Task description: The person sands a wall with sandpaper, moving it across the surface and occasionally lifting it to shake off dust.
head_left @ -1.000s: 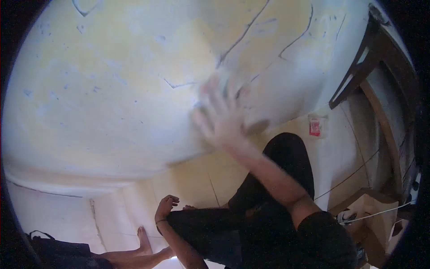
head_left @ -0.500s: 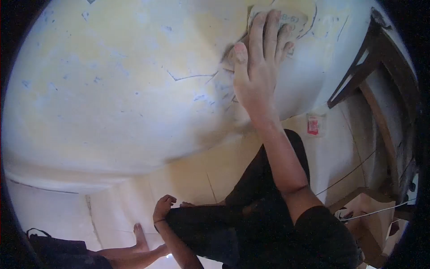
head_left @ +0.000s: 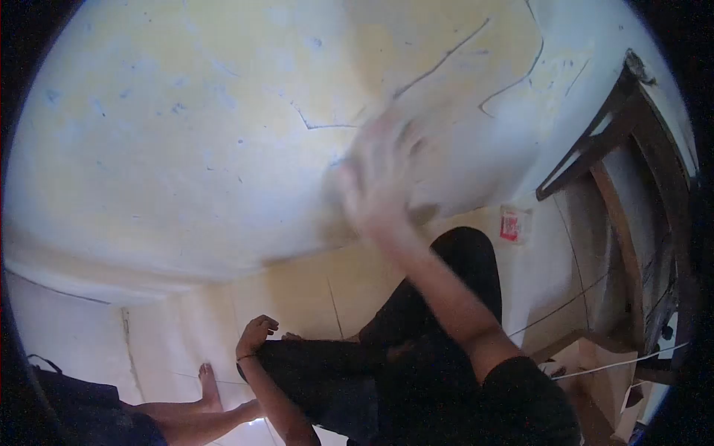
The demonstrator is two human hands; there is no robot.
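My right hand [head_left: 379, 175] is against the lower part of a pale, yellow-stained wall [head_left: 223, 111], below a dark crack line. Motion smears its fingers, and the sheet under them cannot be made out. My left hand [head_left: 256, 333] hangs loosely at my bent knee, a thin band on its wrist, with slightly curled fingers apart and nothing in them.
Dark wooden framework [head_left: 647, 149] stands at the right. A small red-and-clear packet [head_left: 513, 225] lies on the tiled floor [head_left: 305, 297]. At the lower right is an open cardboard box [head_left: 595, 379] with a pale cord across it. Another person's bare legs [head_left: 186, 420] show at lower left.
My right hand has moved down and left along the wall, away from the upper crack lines. The printed sheet seen under it before is no longer distinct. The view has shifted slightly.
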